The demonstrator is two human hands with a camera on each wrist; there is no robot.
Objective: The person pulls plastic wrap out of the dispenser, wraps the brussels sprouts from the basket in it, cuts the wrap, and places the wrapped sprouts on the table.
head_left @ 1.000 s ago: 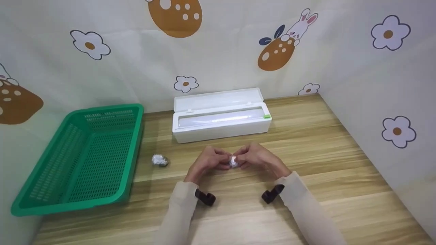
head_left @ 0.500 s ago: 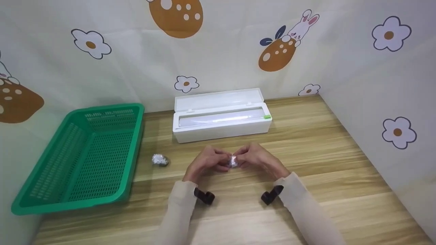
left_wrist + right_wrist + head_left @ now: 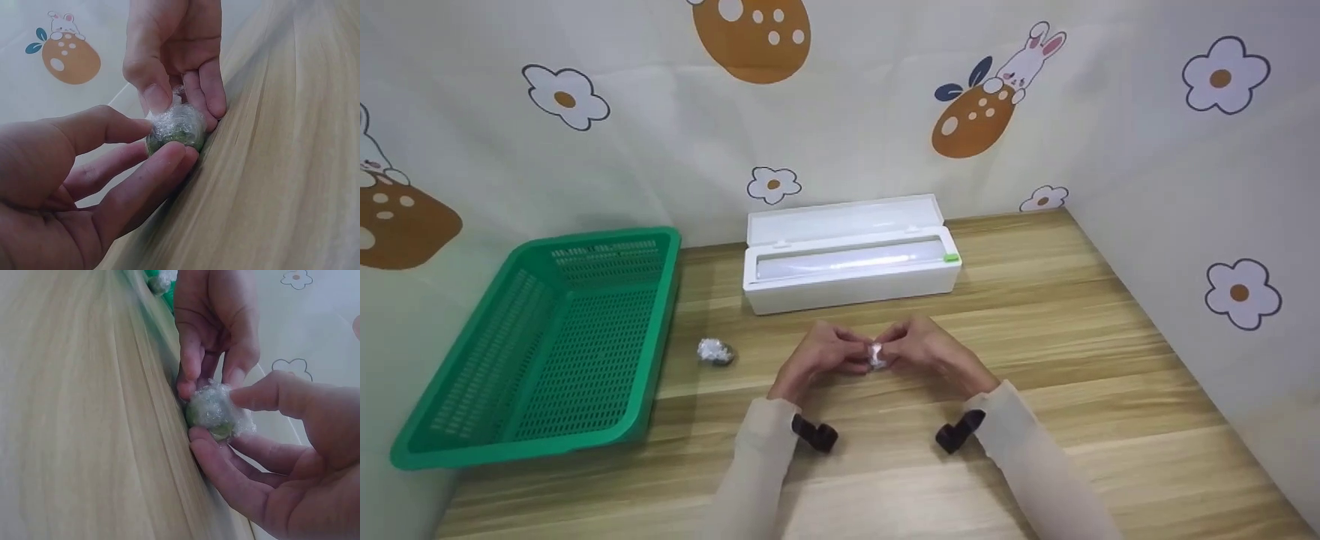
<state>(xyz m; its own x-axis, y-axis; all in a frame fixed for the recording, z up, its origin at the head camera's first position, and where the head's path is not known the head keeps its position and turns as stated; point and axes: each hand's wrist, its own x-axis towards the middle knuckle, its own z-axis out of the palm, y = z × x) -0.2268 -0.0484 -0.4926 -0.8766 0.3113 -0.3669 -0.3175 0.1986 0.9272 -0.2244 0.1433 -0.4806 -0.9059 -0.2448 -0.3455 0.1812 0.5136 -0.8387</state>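
Note:
A small round green item wrapped in crumpled cling film point(image 3: 179, 125) sits between both hands, low over the table. Its kind is hidden by the film. My left hand point(image 3: 826, 352) holds it from the left, thumb on top and fingers below. From the other side my right hand point(image 3: 924, 346) pinches it, the thumb point(image 3: 264, 394) pressing the film down. In the right wrist view, green skin shows under the bunched film. A second film-wrapped green item point(image 3: 715, 351) lies on the table to the left, touched by neither hand.
Behind the hands stands a white cling film box point(image 3: 851, 289), lid up, its roll point(image 3: 847, 259) visible and a green slider at its right end. A green plastic basket point(image 3: 658, 337) is at the left. Patterned cloth point(image 3: 870, 90) walls the back and sides of the wooden table point(image 3: 1072, 330).
Both hands stay in place around the wrapped green item, with only slight finger movement at the film. The whole head view has drifted a few pixels; the box, basket and second item stay put.

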